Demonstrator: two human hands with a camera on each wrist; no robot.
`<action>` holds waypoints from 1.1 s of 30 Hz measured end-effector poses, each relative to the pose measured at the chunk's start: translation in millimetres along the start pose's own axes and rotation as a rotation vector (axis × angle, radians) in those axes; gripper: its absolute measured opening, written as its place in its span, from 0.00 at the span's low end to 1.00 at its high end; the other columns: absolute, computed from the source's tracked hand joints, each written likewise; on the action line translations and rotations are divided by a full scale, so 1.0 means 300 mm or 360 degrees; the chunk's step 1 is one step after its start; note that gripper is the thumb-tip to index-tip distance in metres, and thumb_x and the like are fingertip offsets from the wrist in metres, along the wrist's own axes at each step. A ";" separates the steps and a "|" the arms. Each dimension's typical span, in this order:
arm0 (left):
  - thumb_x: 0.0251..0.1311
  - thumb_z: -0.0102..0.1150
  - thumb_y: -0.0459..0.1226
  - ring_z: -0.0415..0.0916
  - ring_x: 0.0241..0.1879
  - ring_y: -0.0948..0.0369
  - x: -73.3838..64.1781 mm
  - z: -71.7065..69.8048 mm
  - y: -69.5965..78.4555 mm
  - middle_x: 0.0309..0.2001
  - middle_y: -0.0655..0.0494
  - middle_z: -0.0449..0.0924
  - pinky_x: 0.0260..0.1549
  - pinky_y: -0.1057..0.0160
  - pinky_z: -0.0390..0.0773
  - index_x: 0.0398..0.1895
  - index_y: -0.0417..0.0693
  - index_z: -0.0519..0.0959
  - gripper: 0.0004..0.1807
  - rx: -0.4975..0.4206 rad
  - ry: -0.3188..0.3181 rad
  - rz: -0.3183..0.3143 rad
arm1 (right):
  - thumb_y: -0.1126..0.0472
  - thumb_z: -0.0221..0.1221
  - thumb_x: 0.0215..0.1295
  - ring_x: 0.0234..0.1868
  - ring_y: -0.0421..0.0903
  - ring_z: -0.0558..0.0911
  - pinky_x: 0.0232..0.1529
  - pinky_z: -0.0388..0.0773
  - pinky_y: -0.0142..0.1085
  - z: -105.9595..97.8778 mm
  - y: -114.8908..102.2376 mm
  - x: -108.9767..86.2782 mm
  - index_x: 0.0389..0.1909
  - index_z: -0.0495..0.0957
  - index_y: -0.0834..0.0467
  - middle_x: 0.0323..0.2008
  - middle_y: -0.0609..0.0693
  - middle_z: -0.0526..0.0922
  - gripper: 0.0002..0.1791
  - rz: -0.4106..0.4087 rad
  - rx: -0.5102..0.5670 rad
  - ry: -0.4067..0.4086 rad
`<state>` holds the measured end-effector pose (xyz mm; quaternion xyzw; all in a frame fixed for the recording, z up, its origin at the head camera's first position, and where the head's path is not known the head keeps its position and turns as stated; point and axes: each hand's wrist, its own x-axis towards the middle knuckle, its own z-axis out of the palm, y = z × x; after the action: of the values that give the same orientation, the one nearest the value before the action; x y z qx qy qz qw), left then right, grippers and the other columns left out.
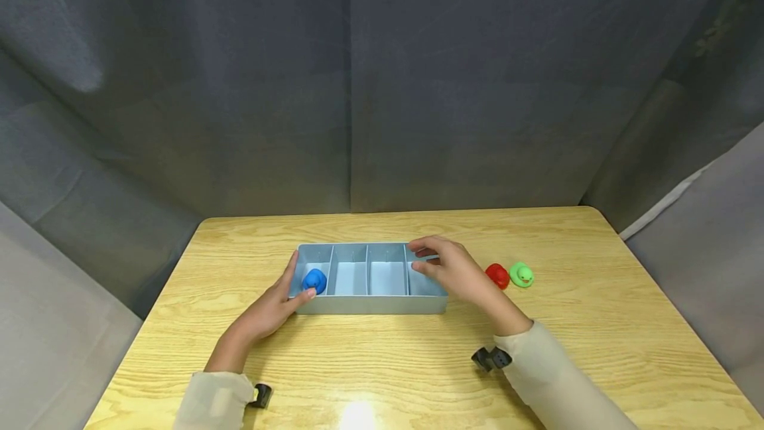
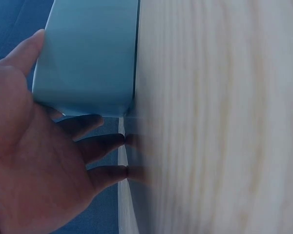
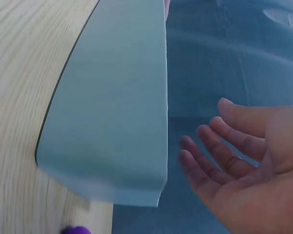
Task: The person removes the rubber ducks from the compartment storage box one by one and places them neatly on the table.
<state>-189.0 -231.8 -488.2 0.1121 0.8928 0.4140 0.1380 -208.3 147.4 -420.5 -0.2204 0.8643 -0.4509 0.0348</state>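
Note:
A light blue box (image 1: 370, 305) with several compartments in a row sits on the table. A blue toy duck (image 1: 314, 281) lies in its leftmost compartment. My left hand (image 1: 270, 307) holds the box's left end, thumb at the front rim by the duck and fingers along the end wall; in the left wrist view the fingers spread below the end wall. Over the rightmost compartment hovers my right hand (image 1: 446, 264), fingers loosely bent and nothing in them. The right wrist view shows that hand (image 3: 254, 161) apart from the box wall (image 3: 112, 107).
Right of the box, beyond my right wrist, a red toy (image 1: 497, 275) and a green toy duck (image 1: 522, 275) lie side by side. Something purple (image 3: 77, 230) peeks in at the bottom of the right wrist view. Grey curtains (image 1: 358, 85) hang behind the wooden table (image 1: 370, 370).

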 end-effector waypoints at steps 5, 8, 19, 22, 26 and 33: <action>0.76 0.51 0.58 0.35 0.81 0.39 0.001 0.000 0.000 0.84 0.45 0.27 0.74 0.32 0.44 0.82 0.68 0.23 0.52 0.0008 0.0002 -0.0011 | 0.67 0.65 0.70 0.59 0.60 0.82 0.60 0.80 0.51 0.029 -0.021 0.014 0.62 0.79 0.61 0.59 0.57 0.82 0.20 -0.0031 0.0022 -0.0011; 0.76 0.51 0.57 0.35 0.81 0.39 0.001 0.001 -0.001 0.84 0.45 0.27 0.74 0.32 0.44 0.82 0.68 0.23 0.52 0.0011 0.0003 -0.0013 | 0.67 0.65 0.70 0.59 0.59 0.82 0.60 0.80 0.50 0.047 -0.030 0.025 0.62 0.79 0.62 0.60 0.58 0.81 0.21 -0.0031 0.0028 -0.0026; 0.76 0.51 0.56 0.35 0.81 0.38 0.001 0.000 0.004 0.84 0.45 0.27 0.74 0.32 0.44 0.82 0.68 0.23 0.52 0.0004 0.0002 -0.0018 | 0.65 0.64 0.72 0.59 0.58 0.82 0.61 0.79 0.48 0.106 -0.058 0.060 0.63 0.79 0.62 0.61 0.59 0.81 0.20 -0.0032 0.0069 -0.0068; 0.76 0.52 0.56 0.35 0.81 0.38 0.002 0.000 0.005 0.84 0.45 0.27 0.74 0.32 0.44 0.82 0.68 0.23 0.52 0.0002 0.0003 -0.0019 | 0.65 0.64 0.72 0.59 0.58 0.83 0.60 0.80 0.47 0.122 -0.062 0.071 0.62 0.79 0.62 0.60 0.58 0.81 0.20 -0.0038 0.0071 -0.0062; 0.77 0.52 0.55 0.35 0.81 0.38 0.002 0.001 0.005 0.84 0.44 0.27 0.74 0.32 0.44 0.82 0.68 0.23 0.52 0.0004 0.0001 -0.0017 | 0.65 0.64 0.72 0.59 0.58 0.83 0.59 0.80 0.47 0.141 -0.071 0.082 0.62 0.79 0.64 0.59 0.60 0.82 0.20 -0.0063 0.0080 -0.0071; 0.77 0.52 0.54 0.35 0.81 0.38 0.003 0.003 0.008 0.84 0.44 0.27 0.75 0.33 0.44 0.83 0.67 0.23 0.52 0.0002 0.0002 -0.0017 | 0.65 0.65 0.71 0.59 0.57 0.83 0.57 0.82 0.44 0.188 -0.093 0.105 0.62 0.80 0.61 0.59 0.58 0.82 0.20 -0.0035 0.0095 -0.0091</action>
<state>-189.3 -229.5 -487.1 0.1073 0.8937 0.4127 0.1395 -212.3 77.7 -427.3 -0.2416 0.8466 -0.4703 0.0612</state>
